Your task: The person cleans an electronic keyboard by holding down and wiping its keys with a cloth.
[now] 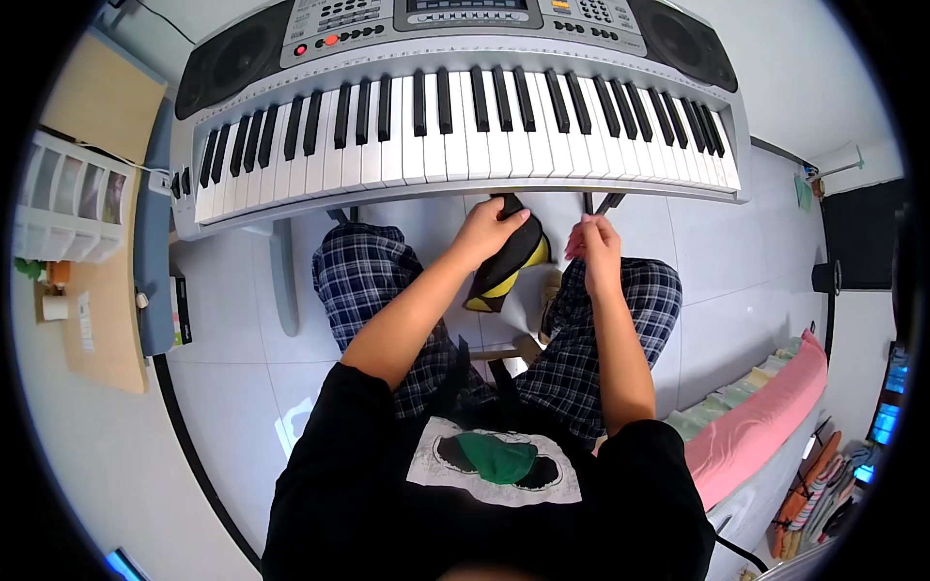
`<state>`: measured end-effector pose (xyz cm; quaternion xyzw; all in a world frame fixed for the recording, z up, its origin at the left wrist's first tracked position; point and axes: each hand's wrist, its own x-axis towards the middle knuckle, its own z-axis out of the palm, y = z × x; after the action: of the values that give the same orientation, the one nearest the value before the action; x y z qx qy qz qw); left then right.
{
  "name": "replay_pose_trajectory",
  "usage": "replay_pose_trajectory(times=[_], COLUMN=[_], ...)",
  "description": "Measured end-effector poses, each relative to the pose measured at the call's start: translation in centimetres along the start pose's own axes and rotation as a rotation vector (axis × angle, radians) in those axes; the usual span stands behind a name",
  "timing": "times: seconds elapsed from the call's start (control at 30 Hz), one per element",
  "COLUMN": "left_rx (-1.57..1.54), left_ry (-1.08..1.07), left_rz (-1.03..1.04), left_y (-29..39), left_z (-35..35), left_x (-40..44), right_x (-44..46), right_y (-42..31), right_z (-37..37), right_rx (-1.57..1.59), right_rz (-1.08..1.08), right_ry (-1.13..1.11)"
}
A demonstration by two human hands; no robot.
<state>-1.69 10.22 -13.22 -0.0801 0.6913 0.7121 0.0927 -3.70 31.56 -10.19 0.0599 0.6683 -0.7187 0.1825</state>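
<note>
My left hand [492, 229] is closed on the top of a black and yellow cloth item [513, 257], which hangs between my knees just below the front edge of the keyboard [465, 184]. Part of the item lies behind my fingers. To the right of it, my right hand [595, 244] is raised above my right thigh, near the keyboard's front edge, with its fingers curled. Whether anything small is between those fingers is too unclear to make out.
The keyboard's stand legs [608, 201] show beneath its front edge. A wooden desk [107, 320] with a white drawer unit [73, 198] stands at the left. At the lower right is a bed with a pink cover [756, 421]. A shoe [549, 292] shows between my legs.
</note>
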Motion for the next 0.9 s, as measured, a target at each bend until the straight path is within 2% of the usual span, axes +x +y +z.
replay_pose_trajectory(times=[0.07,0.13,0.17,0.2,0.27,0.33,0.4,0.5,0.53,0.6,0.67,0.73,0.77,0.83,0.9], left_rx=[-0.014,-0.017,-0.135,-0.253,-0.276,-0.444,-0.476,-0.551,-0.456,-0.361,-0.028,0.004,0.037,0.117,0.230], left_ry=[0.016,-0.002,0.028,0.058,0.053,0.055,0.022,0.020,0.071,0.123,0.085,0.103,0.117,0.127,0.144], left_rz=[-0.074,-0.134,-0.177,-0.219,-0.244,-0.240,-0.220,-0.232,-0.181,-0.131,-0.092,-0.047,-0.002,0.040,0.108], left_y=[0.2,0.8,1.0,1.3,1.5,0.6,0.1,0.7,1.1,1.5,0.9,-0.2,-0.5,-1.1,-0.9], left_z=[-0.2,-0.2,-0.1,-0.1,-0.2,-0.4,-0.6,-0.6,-0.7,-0.9,-1.3,-0.8,-0.6,-0.4,-0.2], left_x=[0.0,-0.3,-0.5,-0.6,-0.6,-0.2,0.0,0.0,-0.2,-0.2,0.2,0.4,0.5,0.4,0.1], right_x=[-0.5,-0.8,-0.7,-0.5,-0.1,0.4,0.1,-0.5,-0.4,0.1,0.0,-1.0,-1.2,-1.4,-0.8], right_y=[-0.1,0.0,0.6,1.1,2.3,3.0,2.0,0.5,0.8,1.9,1.9,0.4,0.0,-0.6,-0.2], right_z=[1.1,2.4,2.5,2.5,2.5,2.6,3.0,3.3,3.2,2.5,2.3,3.3,3.3,3.0,2.3], right_rx=[-0.051,-0.320,-0.331,-0.329,-0.267,-0.241,-0.286,-0.352,-0.352,-0.201,-0.174,0.009,0.008,-0.093,-0.147], right_rz=[0.067,0.125,0.159,0.162,0.039,0.029,-0.074,-0.058,-0.057,-0.315,-0.341,-0.129,-0.130,0.064,0.060], right_ry=[-0.043,-0.136,-0.184,-0.178,-0.295,-0.256,-0.187,-0.107,-0.109,-0.120,-0.161,-0.168,-0.172,-0.248,-0.182])
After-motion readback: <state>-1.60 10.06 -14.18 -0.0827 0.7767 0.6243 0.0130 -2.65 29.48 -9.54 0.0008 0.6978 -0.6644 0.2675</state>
